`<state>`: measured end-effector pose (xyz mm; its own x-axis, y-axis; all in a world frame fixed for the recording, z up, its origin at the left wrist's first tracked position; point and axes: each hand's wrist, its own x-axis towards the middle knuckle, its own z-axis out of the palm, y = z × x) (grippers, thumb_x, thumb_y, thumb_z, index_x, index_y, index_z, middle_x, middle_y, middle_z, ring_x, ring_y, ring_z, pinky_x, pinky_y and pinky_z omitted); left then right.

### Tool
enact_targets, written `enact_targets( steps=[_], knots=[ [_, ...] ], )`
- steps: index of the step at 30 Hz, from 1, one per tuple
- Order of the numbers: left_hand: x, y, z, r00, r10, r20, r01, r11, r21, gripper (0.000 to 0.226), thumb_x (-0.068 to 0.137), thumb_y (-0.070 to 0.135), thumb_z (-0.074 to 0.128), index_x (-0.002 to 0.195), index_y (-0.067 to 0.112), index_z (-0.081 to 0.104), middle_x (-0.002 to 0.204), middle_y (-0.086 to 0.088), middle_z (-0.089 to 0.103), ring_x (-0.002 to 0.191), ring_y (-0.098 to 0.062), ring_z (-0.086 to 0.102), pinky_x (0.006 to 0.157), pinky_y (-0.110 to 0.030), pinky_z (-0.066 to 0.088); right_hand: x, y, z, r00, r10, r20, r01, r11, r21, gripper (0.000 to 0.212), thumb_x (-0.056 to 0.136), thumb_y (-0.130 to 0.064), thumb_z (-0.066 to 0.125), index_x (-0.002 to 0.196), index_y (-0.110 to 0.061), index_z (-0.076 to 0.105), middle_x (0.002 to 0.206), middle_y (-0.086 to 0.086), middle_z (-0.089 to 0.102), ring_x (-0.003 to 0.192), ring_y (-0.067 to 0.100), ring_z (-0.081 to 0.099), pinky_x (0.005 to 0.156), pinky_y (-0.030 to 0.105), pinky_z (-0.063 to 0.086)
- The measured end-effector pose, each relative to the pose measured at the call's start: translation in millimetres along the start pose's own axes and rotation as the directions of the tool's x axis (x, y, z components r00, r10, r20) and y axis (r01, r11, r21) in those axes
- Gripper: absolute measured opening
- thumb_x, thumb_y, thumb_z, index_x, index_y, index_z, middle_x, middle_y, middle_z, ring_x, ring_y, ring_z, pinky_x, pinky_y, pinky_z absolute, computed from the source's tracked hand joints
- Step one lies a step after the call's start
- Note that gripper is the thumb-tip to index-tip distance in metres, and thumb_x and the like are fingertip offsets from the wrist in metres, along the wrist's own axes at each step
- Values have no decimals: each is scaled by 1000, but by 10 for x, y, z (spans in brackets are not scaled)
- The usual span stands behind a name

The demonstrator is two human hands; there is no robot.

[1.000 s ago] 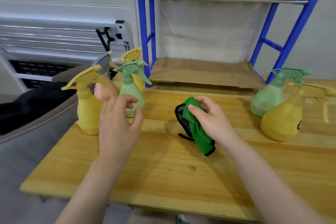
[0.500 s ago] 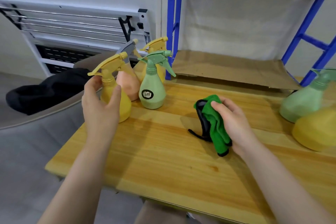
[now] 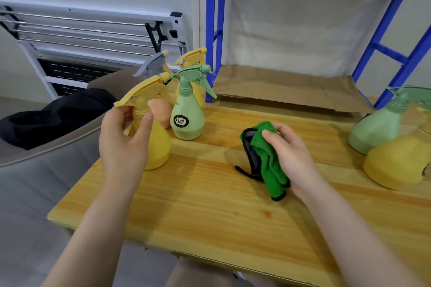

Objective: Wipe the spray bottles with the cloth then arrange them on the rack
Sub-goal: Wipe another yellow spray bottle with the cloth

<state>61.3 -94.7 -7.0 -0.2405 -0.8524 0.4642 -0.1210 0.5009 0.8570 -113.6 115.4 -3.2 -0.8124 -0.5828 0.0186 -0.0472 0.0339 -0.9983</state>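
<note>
The left hand (image 3: 123, 140) wraps thumb and fingers around the neck of the nearest yellow plastic spray bottle (image 3: 152, 133), just under its trigger head, a grip that looks meant to lift it toward the wiping hand, while the bottle stands near the left edge of the pale wooden tabletop (image 3: 210, 212). The right hand (image 3: 292, 158) clutches the bunched green microfibre cloth with black trim (image 3: 265, 158) near the middle of the surface, apparently kept ready to wipe. Behind the held bottle, near the far left corner, cluster a light green labelled spray bottle (image 3: 187, 114), a peach one (image 3: 162, 112) and another yellow one (image 3: 194, 63); at the right edge sit a second green bottle (image 3: 375, 130) and a yellow bottle (image 3: 396, 165), touching. The blue metal rack (image 3: 215, 30) stands beyond the far edge, its cardboard-lined shelf (image 3: 286, 91) bare of bottles, before a pale wall
</note>
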Motion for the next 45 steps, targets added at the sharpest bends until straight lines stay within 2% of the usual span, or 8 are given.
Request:
enact_targets(
  steps=[5,10,14,17,24,36,39,45],
  knots=[
    [-174,282,-4,986,91,141,-83,995,-63,17,92,33,65,108,25,64,103,6,66,98,-12,59,83,-24,45,-6,-32,-34,999,-34,-26,34,999,25,14,98,-26,57,107,-23,67,99,-1,75,92,18,72,81,38,58],
    [-318,582,203,933,123,338,-31,964,-265,19,90,35,67,108,29,67,102,6,70,99,-18,64,88,-45,53,19,-73,-177,994,-59,-92,66,995,77,16,98,-28,58,102,-23,72,100,-2,76,98,16,71,89,38,55],
    [-363,715,598,850,181,494,20,927,-375,6,94,24,63,99,27,66,80,15,62,76,-6,55,71,-25,45,78,-138,-346,989,-61,-138,80,987,137,21,99,-28,56,95,-23,76,100,0,77,98,16,72,90,36,54],
    [-351,762,943,793,203,575,32,928,-371,5,95,26,61,99,28,65,76,16,57,73,-4,50,68,-23,41,153,-190,-464,984,-45,-173,77,980,183,22,100,-30,54,97,-23,74,99,-1,77,96,13,72,86,32,53],
    [-210,912,1531,762,185,621,156,878,-453,18,94,29,59,108,21,67,88,2,58,82,-10,51,78,-30,42,361,-189,-636,976,15,-215,55,948,315,36,103,-36,45,118,-12,68,114,8,73,110,24,68,103,49,48],
    [-246,732,1654,727,107,678,416,717,-559,24,92,21,61,113,10,67,107,-17,67,99,-26,62,94,-44,49,308,-30,-459,993,-62,-98,92,935,343,37,105,-32,40,123,-13,66,116,7,72,112,20,67,101,43,49],
    [-280,734,1658,719,79,691,478,665,-573,20,97,14,56,113,9,66,107,-14,69,100,-24,64,92,-40,52,279,-10,-447,992,-85,-97,113,936,335,37,105,-32,40,123,-13,66,117,7,72,113,21,66,102,45,49],
    [-364,745,1683,692,122,712,507,620,-599,24,94,15,57,115,5,64,107,-12,68,101,-22,64,89,-34,53,227,100,-341,938,-342,-51,345,935,82,32,103,-22,44,131,-21,60,132,-7,64,127,7,55,108,32,44]
  ],
)
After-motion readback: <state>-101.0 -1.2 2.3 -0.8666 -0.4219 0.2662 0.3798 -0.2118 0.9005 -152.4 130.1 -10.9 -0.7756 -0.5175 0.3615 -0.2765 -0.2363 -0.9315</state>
